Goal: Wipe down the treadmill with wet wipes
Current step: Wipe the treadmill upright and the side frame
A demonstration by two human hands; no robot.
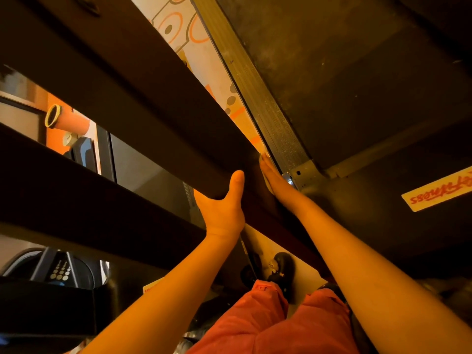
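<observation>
**Two hands on a treadmill handrail, seen from above**

A person is looking down at a treadmill (362, 215). A dark handrail (143, 103) is running diagonally from the upper left to the centre. The left hand (222, 208) is gripping the handrail's near end from below. Its thumb (236, 182) is curling up over the side facing the camera, and its other fingers are hidden behind the handrail.

The right hand (274, 178) is lying flat against the handrail's right side. Its fingers (265, 164) are straight and pressed together, tips pointing away from the person. Whether a wipe is lying under that palm cannot be told.

Just right of those fingertips, a ribbed metal side rail (265, 116) is edging the dark belt (357, 85), which is stretching away to the upper right. Between handrail and side rail, a narrow strip of patterned floor mat (184, 34) is showing — the only gap beside the right hand. A second dark bar (76, 200) is crossing the lower left, well apart from both hands. Dark shoes (282, 270) are showing below the wrists.
</observation>
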